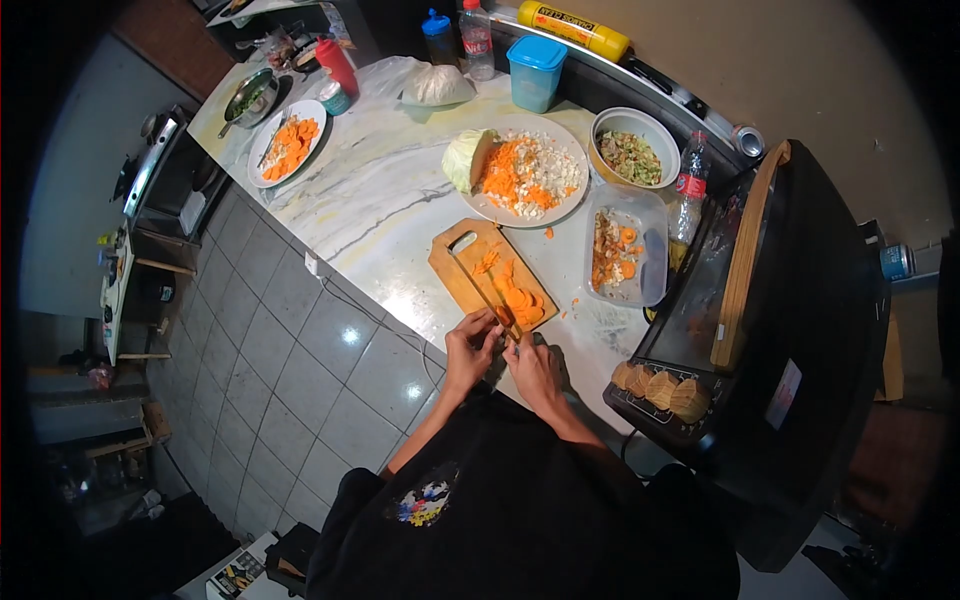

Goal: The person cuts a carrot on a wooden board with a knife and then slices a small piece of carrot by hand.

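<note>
A wooden cutting board [456,276] with a handle slot lies on the counter in front of me, its near end by my hands. Sliced carrot [522,298] is piled on its right side, with cut carrot strips [487,262] higher up. My right hand [532,366] is closed around the handle of a knife [490,299], whose thin blade points away over the board. At the board's near edge, my left hand [470,346] is closed with its fingertips at a small carrot piece [503,315] beside the blade. The fingers partly hide this piece.
Beyond the board is a plate [490,212] of chopped vegetables and a cabbage wedge [465,160]. To the right stand a plastic tub [653,291] of scraps, a bowl [607,122] and a black oven [800,350]. A plate of carrots [257,172] sits far left. A cable [365,312] hangs off the counter edge.
</note>
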`<control>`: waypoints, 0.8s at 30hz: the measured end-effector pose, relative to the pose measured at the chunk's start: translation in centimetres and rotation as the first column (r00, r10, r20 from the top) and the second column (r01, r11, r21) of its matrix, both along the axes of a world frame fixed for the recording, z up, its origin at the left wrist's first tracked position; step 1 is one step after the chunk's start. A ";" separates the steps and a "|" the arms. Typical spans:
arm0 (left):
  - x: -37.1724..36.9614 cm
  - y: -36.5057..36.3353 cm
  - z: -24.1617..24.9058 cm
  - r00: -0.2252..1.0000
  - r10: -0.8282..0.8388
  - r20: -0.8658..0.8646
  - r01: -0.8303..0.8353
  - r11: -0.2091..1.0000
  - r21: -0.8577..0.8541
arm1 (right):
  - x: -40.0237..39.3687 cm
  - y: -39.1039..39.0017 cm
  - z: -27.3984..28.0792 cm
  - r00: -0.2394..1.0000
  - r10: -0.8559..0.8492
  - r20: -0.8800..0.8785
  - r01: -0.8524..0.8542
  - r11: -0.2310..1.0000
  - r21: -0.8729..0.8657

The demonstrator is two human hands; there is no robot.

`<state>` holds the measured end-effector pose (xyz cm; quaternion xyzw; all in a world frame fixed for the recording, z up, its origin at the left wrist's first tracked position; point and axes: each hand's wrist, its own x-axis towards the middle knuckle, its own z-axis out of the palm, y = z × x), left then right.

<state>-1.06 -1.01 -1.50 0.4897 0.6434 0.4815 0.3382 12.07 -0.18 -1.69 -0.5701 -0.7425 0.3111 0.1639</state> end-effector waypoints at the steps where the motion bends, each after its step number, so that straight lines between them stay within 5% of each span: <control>1: 0.0 0.0 -0.1 1.000 -0.002 0.001 0.002 1.000 0.000 | 0.0 0.0 0.0 1.000 -0.001 -0.001 0.001 1.000 0.011; 13: -1.0 0.6 1.2 1.000 -0.013 0.010 0.013 1.000 -0.008 | -0.1 -0.3 -0.5 0.997 -0.020 0.071 0.015 0.997 0.081; 15: -1.9 1.0 2.2 0.982 0.008 -0.190 0.015 0.993 0.119 | 0.0 -0.3 -0.4 0.996 -0.027 0.084 0.019 0.996 0.092; 20: -3.9 2.7 6.2 0.930 0.082 -0.358 0.001 0.975 0.224 | -0.1 -0.1 0.5 0.997 -0.021 0.072 0.020 1.000 0.024; 22: -4.2 4.2 7.9 0.812 0.109 -0.574 0.241 0.832 0.499 | 0.1 -0.2 0.2 0.998 -0.008 0.063 0.007 1.000 0.006; 24: -4.3 4.9 9.6 0.803 0.006 -0.596 0.315 0.844 0.434 | 0.2 -0.2 0.3 0.998 0.006 0.055 -0.006 1.000 -0.011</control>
